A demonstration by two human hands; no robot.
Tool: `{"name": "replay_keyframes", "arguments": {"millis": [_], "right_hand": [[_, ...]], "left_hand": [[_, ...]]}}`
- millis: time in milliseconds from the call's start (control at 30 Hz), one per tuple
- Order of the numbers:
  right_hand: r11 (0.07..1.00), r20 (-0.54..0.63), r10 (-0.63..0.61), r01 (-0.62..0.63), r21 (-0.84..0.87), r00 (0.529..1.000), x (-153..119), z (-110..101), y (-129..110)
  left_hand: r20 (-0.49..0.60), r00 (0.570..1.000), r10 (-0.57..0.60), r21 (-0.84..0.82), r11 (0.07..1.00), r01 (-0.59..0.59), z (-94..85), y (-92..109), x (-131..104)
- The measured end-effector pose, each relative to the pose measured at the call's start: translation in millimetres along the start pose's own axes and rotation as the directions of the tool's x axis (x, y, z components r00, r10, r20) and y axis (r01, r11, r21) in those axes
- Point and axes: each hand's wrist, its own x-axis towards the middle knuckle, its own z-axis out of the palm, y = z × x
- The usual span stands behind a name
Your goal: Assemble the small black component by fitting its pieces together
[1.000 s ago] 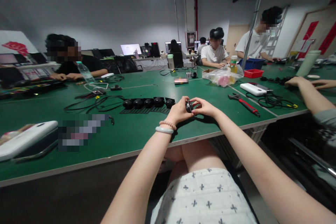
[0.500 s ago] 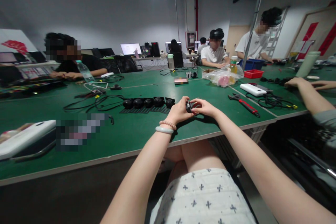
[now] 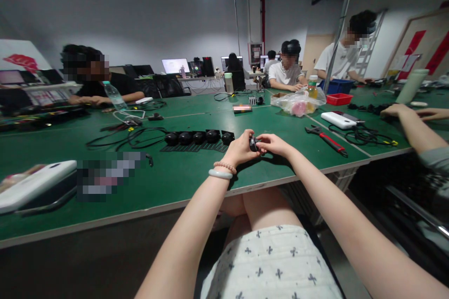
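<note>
My left hand is closed around a small black part just above the green table. From the other side, my right hand pinches the same part with its fingertips. Fingers cover much of the piece, so its exact kind cannot be made out. Left of my hands lies a row of several black rounded parts with flat plates, resting along dark ribbed strips.
An adjustable wrench with a red handle lies to the right, near a white power bank and coiled black cable. A white device lies at left. Another person's hand rests at far right.
My right fingers have shifted slightly against the black part, which both hands still hold in nearly the same place. The row of parts lies as before.
</note>
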Motion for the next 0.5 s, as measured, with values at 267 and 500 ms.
{"name": "replay_keyframes", "arguments": {"millis": [267,500], "right_hand": [[0.998,-0.007,0.021,-0.021,-0.057,1.0,0.6,0.5,-2.6],[0.996,-0.035,0.033,-0.036,-0.082,0.999,1.3,1.2,-2.2]], "left_hand": [[0.014,1.0,-0.017,-0.004,1.0,0.017,-1.2,4.4,-1.0],[0.007,1.0,-0.012,-0.007,1.0,0.012,-2.2,6.1,-1.7]]}}
